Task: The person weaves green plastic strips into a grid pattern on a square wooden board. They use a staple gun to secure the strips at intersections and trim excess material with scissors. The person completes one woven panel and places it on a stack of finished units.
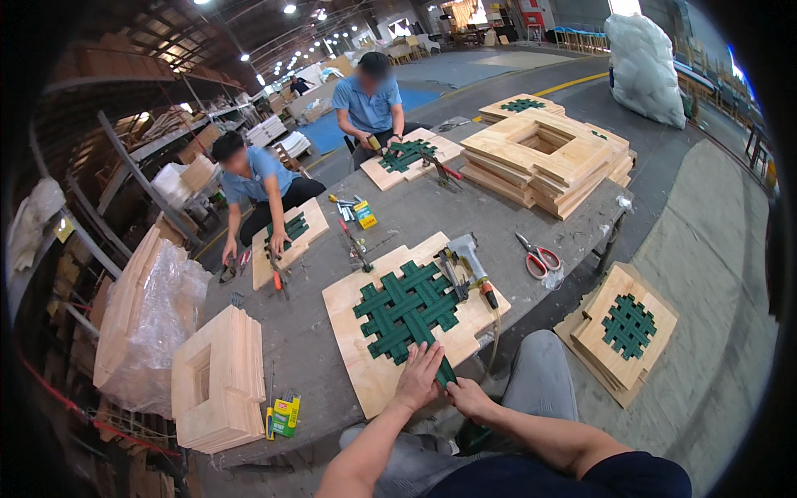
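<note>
A plywood panel (340, 311) lies on the table in front of me, with green webbing straps (407, 307) woven criss-cross over its middle. My left hand (419, 375) lies with its fingers stretched out over a strap near the panel's front edge. Just right of it, my right hand (471, 398) is closed on the loose end of that green strap (447, 371), which runs over the edge toward me. A pneumatic staple gun (470, 264) rests on the panel's far right part. Pliers (357, 249) lie beyond the panel's far left edge.
Red-handled scissors (540, 261) lie at the table's right. Stacked wooden frames (531, 153) stand far right, others (220, 378) front left beside a yellow-green box (286, 415). Finished-looking woven panels (627, 328) lie low at right. Two co-workers (369, 104) handle similar panels across the table.
</note>
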The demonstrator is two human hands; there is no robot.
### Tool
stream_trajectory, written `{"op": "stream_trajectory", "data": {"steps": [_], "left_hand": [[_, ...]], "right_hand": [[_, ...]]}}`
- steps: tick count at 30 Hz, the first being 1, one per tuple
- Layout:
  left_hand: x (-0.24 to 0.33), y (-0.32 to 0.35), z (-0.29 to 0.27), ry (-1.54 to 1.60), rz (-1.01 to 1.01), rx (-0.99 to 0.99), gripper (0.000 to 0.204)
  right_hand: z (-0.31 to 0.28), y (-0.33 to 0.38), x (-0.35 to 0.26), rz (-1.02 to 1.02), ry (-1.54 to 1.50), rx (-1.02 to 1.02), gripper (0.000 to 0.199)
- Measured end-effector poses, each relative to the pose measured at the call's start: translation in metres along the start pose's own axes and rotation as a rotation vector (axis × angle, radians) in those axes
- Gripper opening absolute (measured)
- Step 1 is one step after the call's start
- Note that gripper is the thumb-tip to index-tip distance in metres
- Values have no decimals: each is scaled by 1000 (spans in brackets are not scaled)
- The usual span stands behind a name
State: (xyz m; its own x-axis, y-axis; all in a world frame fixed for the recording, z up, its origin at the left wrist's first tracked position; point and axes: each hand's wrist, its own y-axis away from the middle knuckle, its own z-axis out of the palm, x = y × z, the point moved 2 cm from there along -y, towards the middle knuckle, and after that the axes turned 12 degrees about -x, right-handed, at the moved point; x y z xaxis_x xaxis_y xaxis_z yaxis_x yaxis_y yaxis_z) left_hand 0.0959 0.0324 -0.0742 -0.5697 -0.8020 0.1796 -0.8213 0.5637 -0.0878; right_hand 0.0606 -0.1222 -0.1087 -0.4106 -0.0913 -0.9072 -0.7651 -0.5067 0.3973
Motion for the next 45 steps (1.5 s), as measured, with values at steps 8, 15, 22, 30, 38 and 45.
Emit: {"op": "stream_trajectory", "data": {"steps": [8,15,22,30,38,45], "left_hand": [[-4,3,9,-105,44,7,71],[-3,3,11,-167,61,-25,66],[-4,2,12,-179,68,-25,60],[-8,5,11,-165,68,-23,57],[39,32,-23,347,-36,46,40],[41,39,75,1635,-921,135,39]], "right_hand": [[-1,9,2,65,40,1,33],[-5,19,5,106,14,-3,35],[-12,16,29,100,66,-21,37],[-23,1,41,151,417,-67,45],[-40,-47,47,286,786,-173,59],[-52,-61,63,223,710,-298,59]]}}
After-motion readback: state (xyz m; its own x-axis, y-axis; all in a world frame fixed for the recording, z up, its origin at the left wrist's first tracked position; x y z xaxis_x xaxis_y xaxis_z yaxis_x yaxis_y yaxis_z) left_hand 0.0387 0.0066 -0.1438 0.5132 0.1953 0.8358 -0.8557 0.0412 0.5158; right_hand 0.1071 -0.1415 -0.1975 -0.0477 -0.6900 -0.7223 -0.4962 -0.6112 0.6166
